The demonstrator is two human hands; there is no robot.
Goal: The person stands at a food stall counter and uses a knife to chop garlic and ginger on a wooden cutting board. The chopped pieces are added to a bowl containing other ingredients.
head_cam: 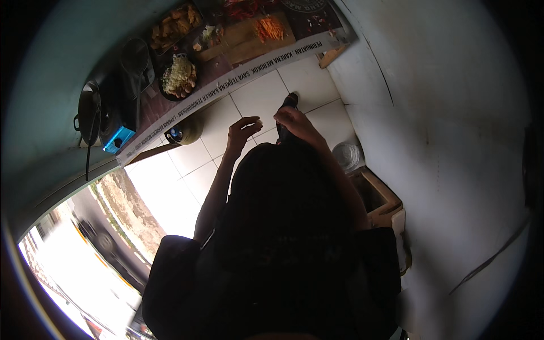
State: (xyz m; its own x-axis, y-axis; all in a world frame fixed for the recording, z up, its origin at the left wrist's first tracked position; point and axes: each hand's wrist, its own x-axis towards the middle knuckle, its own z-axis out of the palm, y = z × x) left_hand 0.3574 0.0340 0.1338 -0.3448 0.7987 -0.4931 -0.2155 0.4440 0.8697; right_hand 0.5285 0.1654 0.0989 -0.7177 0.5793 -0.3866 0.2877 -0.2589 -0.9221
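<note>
My left hand (243, 131) is raised over the tiled floor, its thumb and fingertips closed on a small pale piece (259, 123) that I cannot identify. To the right of it my right hand (293, 120) is held with curled fingers; whether anything is in them cannot be told. Both hands are on my side of the table, apart from each other. On the table (187, 106) a wooden cutting board (242, 38) bears a heap of orange shreds, likely carrot (270, 29). A dark bowl (179, 77) with chopped pale vegetables stands near the edge.
A gas stove (119, 138), a wok (89, 114) and a strainer (135, 53) are at the table's left end. A tray of fried food (175, 27) lies behind the bowl. Below stands a gas cylinder (187, 131). A clear plastic container (345, 156) and wooden cabinet (380, 193) flank me on the right.
</note>
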